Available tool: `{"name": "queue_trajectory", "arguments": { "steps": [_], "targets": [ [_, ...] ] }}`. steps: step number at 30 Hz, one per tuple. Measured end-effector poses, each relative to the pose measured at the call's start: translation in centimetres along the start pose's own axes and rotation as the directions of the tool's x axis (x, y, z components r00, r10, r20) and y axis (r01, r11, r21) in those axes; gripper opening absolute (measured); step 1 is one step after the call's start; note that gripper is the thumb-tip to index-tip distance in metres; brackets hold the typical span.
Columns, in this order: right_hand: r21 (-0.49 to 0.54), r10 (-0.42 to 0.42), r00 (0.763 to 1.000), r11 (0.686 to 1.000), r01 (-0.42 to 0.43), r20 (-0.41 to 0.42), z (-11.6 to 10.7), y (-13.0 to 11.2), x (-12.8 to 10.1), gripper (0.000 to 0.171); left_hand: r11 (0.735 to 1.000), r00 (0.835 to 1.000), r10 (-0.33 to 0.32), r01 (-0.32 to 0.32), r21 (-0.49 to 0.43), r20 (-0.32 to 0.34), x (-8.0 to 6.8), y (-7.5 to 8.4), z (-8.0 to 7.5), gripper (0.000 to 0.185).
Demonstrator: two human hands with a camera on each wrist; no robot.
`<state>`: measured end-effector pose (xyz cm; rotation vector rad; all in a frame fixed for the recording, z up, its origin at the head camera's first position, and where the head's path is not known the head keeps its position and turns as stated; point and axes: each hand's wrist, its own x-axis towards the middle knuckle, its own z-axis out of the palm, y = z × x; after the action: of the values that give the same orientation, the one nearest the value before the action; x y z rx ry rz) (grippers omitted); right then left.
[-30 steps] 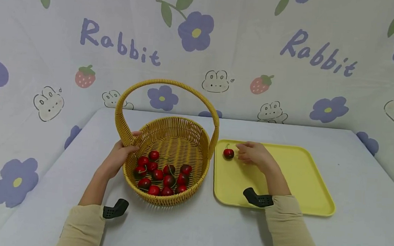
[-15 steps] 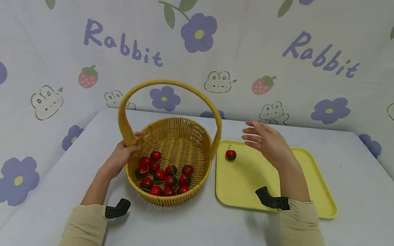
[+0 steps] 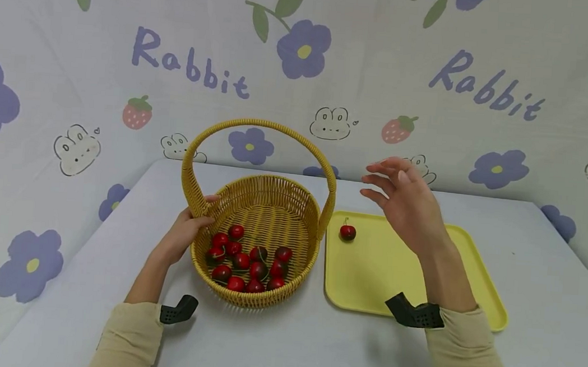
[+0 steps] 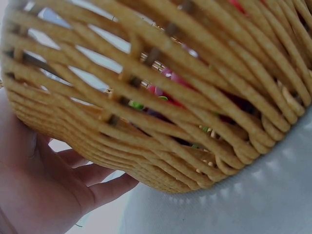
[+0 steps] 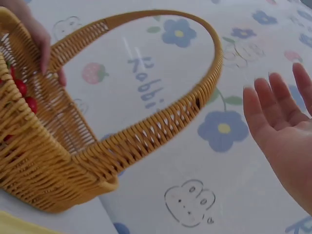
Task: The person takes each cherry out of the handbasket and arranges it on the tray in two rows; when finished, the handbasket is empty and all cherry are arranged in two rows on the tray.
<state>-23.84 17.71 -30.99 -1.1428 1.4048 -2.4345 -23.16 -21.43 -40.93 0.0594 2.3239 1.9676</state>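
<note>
A yellow wicker basket (image 3: 272,216) with a tall arched handle stands on the table in the head view. Several dark red cherries (image 3: 241,261) lie in its near part. My left hand (image 3: 182,234) grips the basket's left rim at the foot of the handle, thumb inside; in the left wrist view its fingers (image 4: 112,187) reach round behind the weave. My right hand (image 3: 406,204) is raised above the far part of the yellow tray (image 3: 368,292), palm showing, fingers apart and holding nothing. One cherry (image 3: 347,232) with its stem up sits at the tray's far left corner.
The tray lies flat just right of the basket. A white cloth with flowers and rabbits (image 3: 330,124) hangs behind the table (image 3: 284,340). The basket's handle (image 5: 161,126) arches between my two hands.
My right hand has moved up and away from beside the cherry on the tray, turning its palm into view and spreading its fingers. The left hand keeps its hold on the basket.
</note>
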Motion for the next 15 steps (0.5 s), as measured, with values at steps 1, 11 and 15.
{"name": "queue_trajectory", "arguments": {
  "steps": [1, 11, 15],
  "targets": [
    [-0.017, 0.005, 0.999, 1.0, -0.004, 0.042, 0.3, 0.0, 0.1, 0.022, 1.0, 1.0, 0.0, 0.0, -0.001, 0.0, 0.0, 0.0, 0.0, 0.051],
    [-0.274, 0.293, 0.868, 0.943, -0.192, 0.401, 2.3, 2.3, 0.8, 0.036, 1.0, 1.0, 0.001, -0.001, -0.022, 0.001, 0.1, -0.3, -0.2, 0.051],
    [-0.361, 0.448, 0.809, 0.877, -0.317, 0.38, 3.0, 3.7, 1.1, 0.045, 1.0, 1.0, 0.011, -0.01, -0.022, 0.003, 0.2, -0.4, -0.2, 0.05]
  ]
}}
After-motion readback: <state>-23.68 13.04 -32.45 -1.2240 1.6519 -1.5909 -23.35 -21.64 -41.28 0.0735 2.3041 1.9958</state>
